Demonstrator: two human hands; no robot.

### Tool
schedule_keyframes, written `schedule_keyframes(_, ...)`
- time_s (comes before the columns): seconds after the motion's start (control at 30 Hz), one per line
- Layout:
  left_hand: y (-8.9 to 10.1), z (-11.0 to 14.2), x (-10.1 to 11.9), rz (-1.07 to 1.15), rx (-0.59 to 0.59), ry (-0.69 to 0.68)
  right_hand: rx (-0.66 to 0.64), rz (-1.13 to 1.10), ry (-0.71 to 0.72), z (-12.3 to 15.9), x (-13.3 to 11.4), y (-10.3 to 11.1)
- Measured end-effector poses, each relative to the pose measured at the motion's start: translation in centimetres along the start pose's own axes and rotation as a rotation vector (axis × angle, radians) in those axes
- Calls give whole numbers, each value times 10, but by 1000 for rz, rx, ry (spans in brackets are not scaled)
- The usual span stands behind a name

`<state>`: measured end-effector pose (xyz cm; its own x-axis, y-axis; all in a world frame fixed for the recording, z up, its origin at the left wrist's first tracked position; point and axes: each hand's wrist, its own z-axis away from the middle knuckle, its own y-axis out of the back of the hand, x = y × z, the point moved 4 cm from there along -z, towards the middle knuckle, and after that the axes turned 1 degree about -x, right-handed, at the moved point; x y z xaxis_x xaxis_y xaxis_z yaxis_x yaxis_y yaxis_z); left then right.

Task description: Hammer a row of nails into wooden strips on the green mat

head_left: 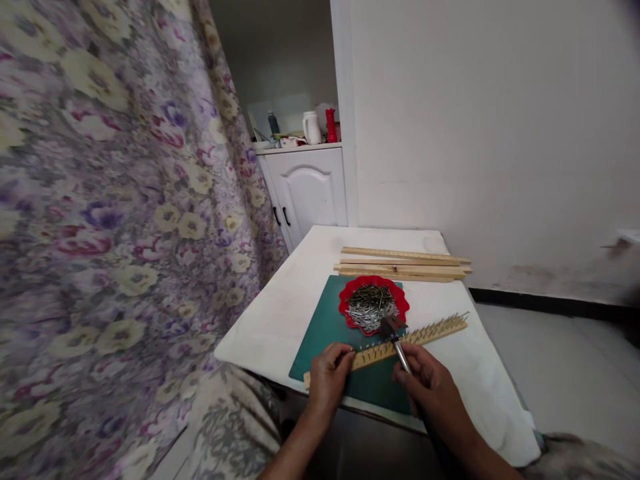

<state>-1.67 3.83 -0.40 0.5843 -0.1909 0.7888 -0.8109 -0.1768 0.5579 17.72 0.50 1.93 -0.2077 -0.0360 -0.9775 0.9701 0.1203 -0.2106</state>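
A wooden strip (367,359) with rows of nails standing up along it lies slantwise on a green mat (320,333). My left hand (330,370) is closed at its near left part, thumb and finger pinched on what looks like a nail, mostly hidden by the fingertips. In my right hand (430,380) is a hammer (401,352), gripped by its handle, its dark head raised above the strip. Just beyond the strip sits a red scalloped dish (344,303) holding a heap of loose nails (370,307), some silvery, some darker.
Several bare wooden strips (400,270) lie together at the table's far side. The table (270,320) has a white cover. A floral curtain (125,233) hangs on the left. Behind stands a white cabinet (313,187) with a white jug (311,128) and a red bottle-shaped object (331,125).
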Motion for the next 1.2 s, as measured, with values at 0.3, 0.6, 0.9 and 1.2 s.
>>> schedule_keyframes(0.3, -5, 0, -7, 9, -28, -24, -214, -46, -61, 1, 4, -25)
schedule_keyframes(0.6, -5, 0, -6, 33, -35, -7, -227, 87, -53, 5, 0, -46)
schedule_keyframes(0.9, -6, 1, -7, 19, -20, 4, -244, 161, -33, 6, 2, -46)
schedule_keyframes(1.2, -5, 2, -3, 35, -25, 6, -230, 186, 16, 9, -1, -42)
